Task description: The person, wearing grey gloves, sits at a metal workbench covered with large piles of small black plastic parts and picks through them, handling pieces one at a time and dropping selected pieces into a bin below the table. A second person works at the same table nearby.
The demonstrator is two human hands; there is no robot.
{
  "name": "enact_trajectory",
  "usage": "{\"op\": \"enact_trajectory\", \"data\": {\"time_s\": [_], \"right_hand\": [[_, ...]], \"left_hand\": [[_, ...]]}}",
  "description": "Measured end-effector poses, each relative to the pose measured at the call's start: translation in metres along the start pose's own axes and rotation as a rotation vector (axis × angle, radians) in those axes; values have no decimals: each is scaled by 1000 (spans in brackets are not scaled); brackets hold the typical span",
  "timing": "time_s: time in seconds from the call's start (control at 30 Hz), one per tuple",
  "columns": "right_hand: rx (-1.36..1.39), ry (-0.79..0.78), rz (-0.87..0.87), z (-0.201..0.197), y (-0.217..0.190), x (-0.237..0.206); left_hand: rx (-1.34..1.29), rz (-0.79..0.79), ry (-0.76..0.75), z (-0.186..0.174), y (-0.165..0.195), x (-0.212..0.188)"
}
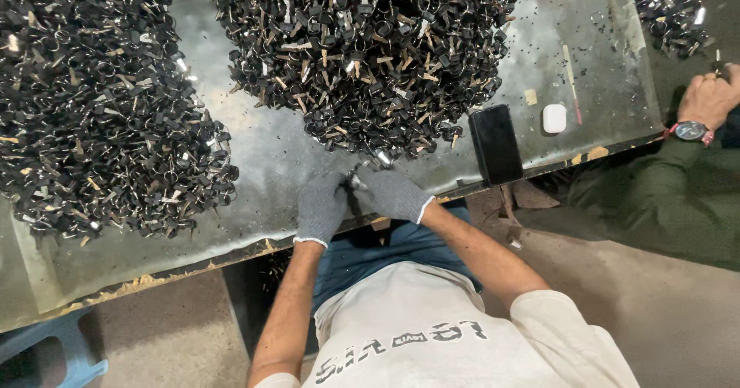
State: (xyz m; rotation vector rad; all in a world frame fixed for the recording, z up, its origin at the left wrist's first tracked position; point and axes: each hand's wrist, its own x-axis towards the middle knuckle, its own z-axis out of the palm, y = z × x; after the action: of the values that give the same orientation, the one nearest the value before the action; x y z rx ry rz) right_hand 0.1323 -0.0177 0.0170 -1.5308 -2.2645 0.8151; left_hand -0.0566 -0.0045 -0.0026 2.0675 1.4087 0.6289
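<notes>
Both my hands wear grey knit gloves and meet at the near edge of a metal-topped table (pixel 262 157). My left hand (pixel 321 207) and my right hand (pixel 393 193) are closed together on a small dark metal part (pixel 354 178) held between the fingertips. Just beyond them lies a big heap of small black and tan parts (pixel 362 49). A second large heap of similar parts (pixel 92 103) covers the left side of the table.
A black phone (pixel 496 144) lies face down right of my hands, with a small white earbud case (pixel 554 117) beyond it. Another person's hand with a wristwatch (pixel 705 103) works at the right edge. A blue stool (pixel 54 349) stands at lower left.
</notes>
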Motion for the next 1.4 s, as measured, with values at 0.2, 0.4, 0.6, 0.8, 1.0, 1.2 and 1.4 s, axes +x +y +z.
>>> {"op": "enact_trajectory", "data": {"time_s": [0.2, 0.4, 0.6, 0.8, 1.0, 1.2, 1.4], "right_hand": [[-168, 37, -1, 9, -12, -1], [-45, -25, 99, 7, 1, -7], [-59, 48, 71, 3, 1, -7], [-59, 7, 115, 4, 0, -3], [-191, 75, 36, 15, -6, -8], [-178, 134, 139, 21, -10, -10], [-85, 52, 123, 15, 0, -16]], "left_hand": [[-26, -33, -20, -1, -1, 2], [-7, -74, 14, -3, 11, -3], [-10, -35, 7, -10, 13, 0], [39, -67, -38, -5, 8, 1], [43, -27, -40, 1, -1, -1], [51, -61, -5, 3, 3, -3], [9, -127, 32, -7, 10, -4]]}}
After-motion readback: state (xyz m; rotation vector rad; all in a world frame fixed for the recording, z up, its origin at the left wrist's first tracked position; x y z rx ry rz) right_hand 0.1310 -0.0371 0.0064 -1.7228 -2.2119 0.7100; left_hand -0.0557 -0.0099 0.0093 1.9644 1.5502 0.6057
